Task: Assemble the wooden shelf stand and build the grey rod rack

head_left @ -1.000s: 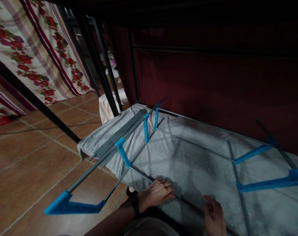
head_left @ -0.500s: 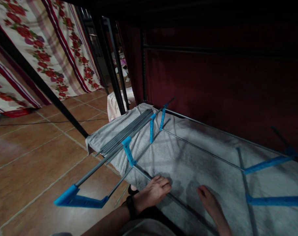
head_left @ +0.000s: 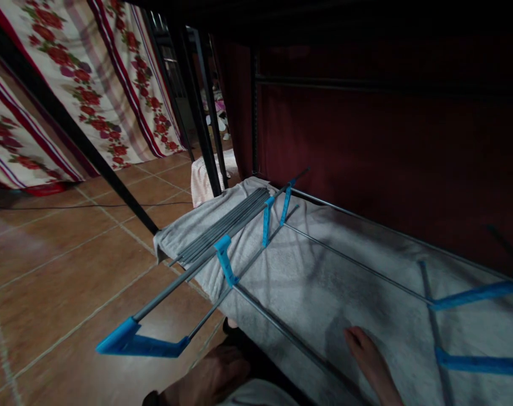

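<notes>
A partly assembled rack [head_left: 256, 265] of grey metal rods and blue plastic connectors is seen lying on a grey towel [head_left: 324, 282] spread over the tiled floor [head_left: 70, 265], close beside a dark red cloth wall [head_left: 366, 141]. The right hand [head_left: 372, 366] is laid flat on the towel, fingers together and closed on nothing, just beside the near long rod [head_left: 282, 330] but not seen to touch it. The left hand [head_left: 212, 378] is held low at the near edge of the view, off the towel and away from the rod; it is blurred and dim, so whether its fingers are curled or spread cannot be told, and nothing is seen in it. A bundle of loose rods [head_left: 222, 225] rests on the far left part of the towel, against the frame. One blue corner piece [head_left: 133, 343] overhangs the towel and stands above bare tile. Several risks are judged. With neither hand on the frame, it is unsupported, and a push on the towel may shift it. The overhanging corner could be knocked or drop onto the tile. The loose rods may roll off the towel. Poor light could cause a joint to be misjudged.
</notes>
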A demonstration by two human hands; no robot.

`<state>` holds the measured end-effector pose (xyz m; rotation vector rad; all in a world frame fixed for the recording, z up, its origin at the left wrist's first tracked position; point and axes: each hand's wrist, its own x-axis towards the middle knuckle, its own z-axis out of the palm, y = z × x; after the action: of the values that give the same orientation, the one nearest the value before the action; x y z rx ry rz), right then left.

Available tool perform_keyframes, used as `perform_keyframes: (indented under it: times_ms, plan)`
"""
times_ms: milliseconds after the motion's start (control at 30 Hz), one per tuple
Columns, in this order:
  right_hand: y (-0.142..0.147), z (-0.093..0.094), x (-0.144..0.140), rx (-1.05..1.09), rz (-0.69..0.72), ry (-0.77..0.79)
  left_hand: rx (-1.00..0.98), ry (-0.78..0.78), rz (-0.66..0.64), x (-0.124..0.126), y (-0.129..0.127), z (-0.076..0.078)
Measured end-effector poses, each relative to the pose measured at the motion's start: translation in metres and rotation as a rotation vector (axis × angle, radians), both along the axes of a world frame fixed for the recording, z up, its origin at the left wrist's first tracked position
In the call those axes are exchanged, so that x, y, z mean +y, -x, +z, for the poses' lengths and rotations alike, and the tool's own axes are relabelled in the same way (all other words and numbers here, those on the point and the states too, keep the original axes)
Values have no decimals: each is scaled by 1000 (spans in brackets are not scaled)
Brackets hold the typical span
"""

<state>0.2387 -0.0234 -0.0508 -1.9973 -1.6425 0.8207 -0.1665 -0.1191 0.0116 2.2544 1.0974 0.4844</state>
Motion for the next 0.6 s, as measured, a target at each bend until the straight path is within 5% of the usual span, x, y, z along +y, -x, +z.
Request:
perform_keyframes:
  times_ms: [233,400,600]
  plan:
    - [-11,-18,0,93,1,105,-62,128,324,-49,55,-33]
    - [-13,-25,0,100,-13,111,82,161,553,-50,95,-65]
    - [-8,-20,0,128,-27,56,363,184,472,-45,127,-88]
